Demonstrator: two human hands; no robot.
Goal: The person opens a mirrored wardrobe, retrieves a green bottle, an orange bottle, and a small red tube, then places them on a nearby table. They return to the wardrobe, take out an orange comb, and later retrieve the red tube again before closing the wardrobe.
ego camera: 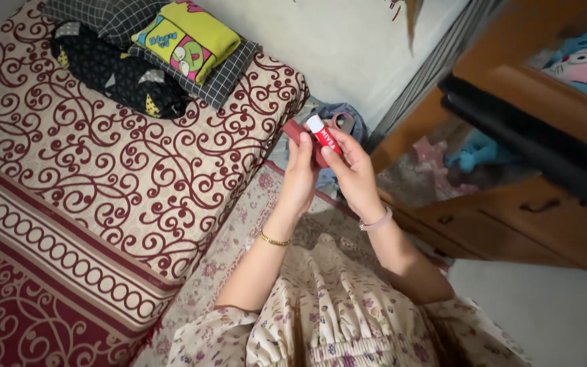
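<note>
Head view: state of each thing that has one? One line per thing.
left hand: raised, fingers closed around a dark red thing
dark red thing: held, mostly hidden
right hand: raised, fingers gripping the red stick
red stick: held, tilted, white end up
folded clothes: stacked on the mattress
mattress: covered with a patterned sheet
wooden drawers: shut

**Bed with folded clothes**

The bed (103, 183) wears a cream cover with dark red scrolls and a red banded border along its near edge. At its far end lies a grey checked cloth (229, 71). On that cloth sits a yellow folded top (188, 34); just left of the cloth, touching it, lies a black patterned bundle (113, 75).
</note>
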